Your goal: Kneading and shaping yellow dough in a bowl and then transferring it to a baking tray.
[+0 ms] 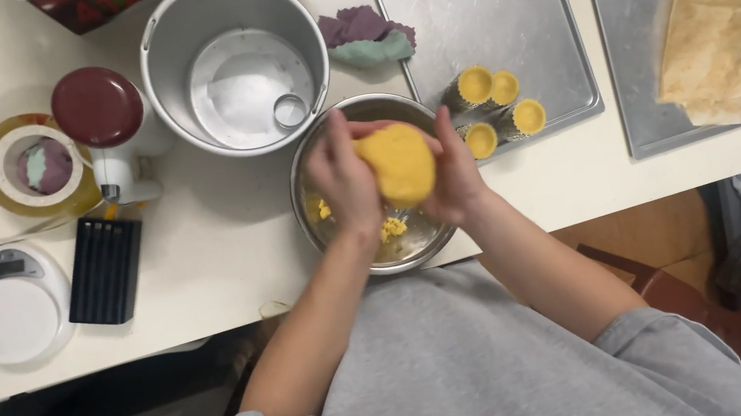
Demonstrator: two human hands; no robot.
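Both hands meet over the steel bowl, pressing a lump of yellow dough between them. The left hand has its grip clamped on the dough's nine o'clock side, fingers pointing toward twelve o'clock. The right hand cups the three o'clock side, its grip also closed on the lump. Both forearms run back toward six o'clock, sleeves pushed up. Yellow crumbs lie in the bowl beneath. At two o'clock from the dough, four small dough-lined moulds stand on a metal tray on the table.
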